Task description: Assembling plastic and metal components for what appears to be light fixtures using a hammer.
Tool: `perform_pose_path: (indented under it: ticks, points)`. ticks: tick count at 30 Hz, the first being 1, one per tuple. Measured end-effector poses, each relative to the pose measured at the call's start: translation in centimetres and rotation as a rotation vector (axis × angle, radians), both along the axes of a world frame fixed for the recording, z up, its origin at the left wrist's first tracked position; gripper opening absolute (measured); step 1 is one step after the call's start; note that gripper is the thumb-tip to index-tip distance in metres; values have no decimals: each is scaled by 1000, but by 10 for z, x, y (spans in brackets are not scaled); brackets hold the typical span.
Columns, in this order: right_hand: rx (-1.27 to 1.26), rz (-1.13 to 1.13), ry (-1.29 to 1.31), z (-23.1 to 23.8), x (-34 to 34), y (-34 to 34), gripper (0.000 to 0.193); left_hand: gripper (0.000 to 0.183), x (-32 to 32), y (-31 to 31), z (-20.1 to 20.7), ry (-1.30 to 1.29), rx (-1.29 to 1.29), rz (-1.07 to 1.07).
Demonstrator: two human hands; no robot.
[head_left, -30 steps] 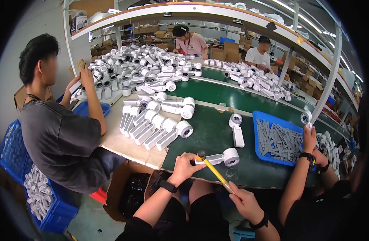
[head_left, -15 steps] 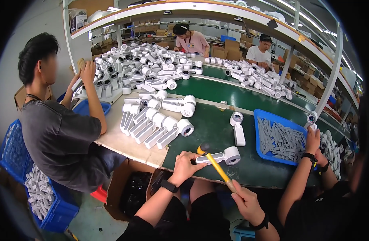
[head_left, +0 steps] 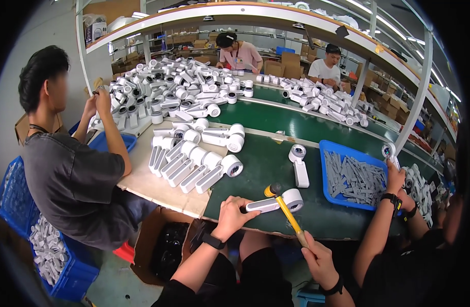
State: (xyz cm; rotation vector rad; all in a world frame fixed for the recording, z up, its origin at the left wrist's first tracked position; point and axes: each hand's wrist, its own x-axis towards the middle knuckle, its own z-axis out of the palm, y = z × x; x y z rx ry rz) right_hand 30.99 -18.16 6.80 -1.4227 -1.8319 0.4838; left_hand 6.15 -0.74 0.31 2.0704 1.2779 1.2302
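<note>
Pinching the white device by one end, lower centre of frame, with the left hand, probably against skidding on the desk. Gripping the yellow hammer low in a closed right hand, guessing for swing.

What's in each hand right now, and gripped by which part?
Left hand: a white handheld device, by the free end of its handle. Right hand: a yellow-handled hammer, by the lower end of its handle.
</note>
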Motion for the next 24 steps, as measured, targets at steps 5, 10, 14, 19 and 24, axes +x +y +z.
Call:
perform_pose_path:
  ticks: [5,10,14,19,24]
  points:
    - [-48,29,-25,-7,5,5,48,28,-3,-1,3,21,-43,21]
    - [-21,-9,30,-18,7,3,48,28,4,-3,5,39,-22,4]
    - [62,-41,66,-5,7,-3,48,28,-4,-2,1,21,-41,17]
    - [11,-48,55,-14,18,3,48,28,1,1,6,7,-24,16]
    - [30,-95,99,-11,17,-1,46,28,2,-1,6,43,-14,6]
